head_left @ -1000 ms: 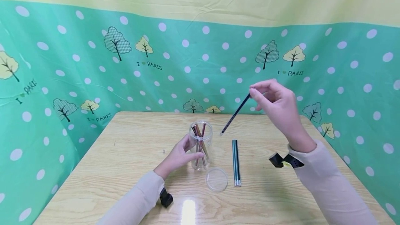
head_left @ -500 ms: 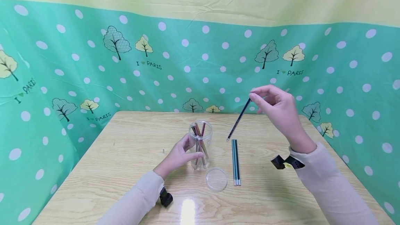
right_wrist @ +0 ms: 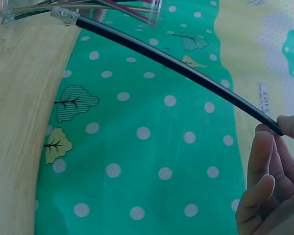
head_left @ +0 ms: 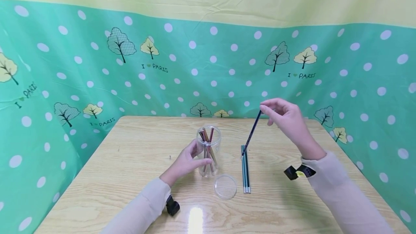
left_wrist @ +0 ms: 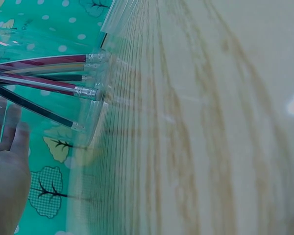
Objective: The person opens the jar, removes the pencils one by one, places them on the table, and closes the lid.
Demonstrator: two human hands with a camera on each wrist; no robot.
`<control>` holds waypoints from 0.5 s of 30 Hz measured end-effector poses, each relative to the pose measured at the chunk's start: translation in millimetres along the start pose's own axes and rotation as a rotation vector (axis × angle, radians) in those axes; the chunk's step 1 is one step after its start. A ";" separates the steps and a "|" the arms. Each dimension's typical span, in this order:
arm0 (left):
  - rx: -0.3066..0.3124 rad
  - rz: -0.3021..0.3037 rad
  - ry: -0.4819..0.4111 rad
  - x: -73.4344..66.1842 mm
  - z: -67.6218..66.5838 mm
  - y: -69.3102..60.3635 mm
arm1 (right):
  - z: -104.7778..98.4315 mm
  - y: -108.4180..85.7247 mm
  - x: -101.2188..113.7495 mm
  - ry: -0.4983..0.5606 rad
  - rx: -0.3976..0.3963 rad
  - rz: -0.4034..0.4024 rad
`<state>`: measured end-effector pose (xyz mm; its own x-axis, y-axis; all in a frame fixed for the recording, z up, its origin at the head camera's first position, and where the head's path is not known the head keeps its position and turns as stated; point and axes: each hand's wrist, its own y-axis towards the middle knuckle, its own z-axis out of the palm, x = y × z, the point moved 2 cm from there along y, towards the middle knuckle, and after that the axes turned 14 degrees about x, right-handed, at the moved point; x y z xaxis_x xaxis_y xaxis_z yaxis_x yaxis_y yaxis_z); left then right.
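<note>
My left hand (head_left: 186, 161) holds a clear jar (head_left: 217, 154) upright on the table, thumb in front and fingers round the far left side. Several pencils (left_wrist: 49, 86), some dark red and some black, lean inside it with their eraser ends at the bottom. My right hand (head_left: 286, 120) pinches a dark pencil (head_left: 252, 131) by its upper end, between thumb and fingertips. The pencil slants down to the left, its eraser end (right_wrist: 63, 15) lowest. In the head view that end overlaps the far part of a few green and black pencils (head_left: 246, 174) lying side by side; contact cannot be made out.
A round clear lid (head_left: 225, 187) lies flat between the jar and the pencil row. Some small bit (head_left: 170, 157) sits on the wooden table (head_left: 130, 176) left of the jar. A green dotted curtain (head_left: 182, 64) hangs behind the table's back edge.
My right hand has come down, and the dark pencil's lower end has swung right and nearer, from beside the jar to over the pencil row. The left hand and jar stay put.
</note>
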<state>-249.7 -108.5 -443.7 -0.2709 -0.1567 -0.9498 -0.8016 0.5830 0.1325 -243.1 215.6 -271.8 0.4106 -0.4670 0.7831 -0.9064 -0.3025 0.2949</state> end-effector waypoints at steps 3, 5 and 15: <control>-0.005 -0.007 -0.003 0.1 0.0 -0.5 | 0.7 2.9 -12.0 0.024 0.041 0.042; -0.007 -0.009 -0.002 -0.2 0.2 -0.7 | 1.5 4.4 -20.5 0.039 0.066 0.067; -0.015 -0.008 0.003 -0.1 1.0 -0.2 | 5.3 9.5 -58.8 0.097 0.217 0.189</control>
<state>-249.0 -107.7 -444.0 -0.2666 -0.1638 -0.9498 -0.8117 0.5695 0.1296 -275.4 235.8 -317.9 0.2157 -0.4531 0.8650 -0.9192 -0.3930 0.0233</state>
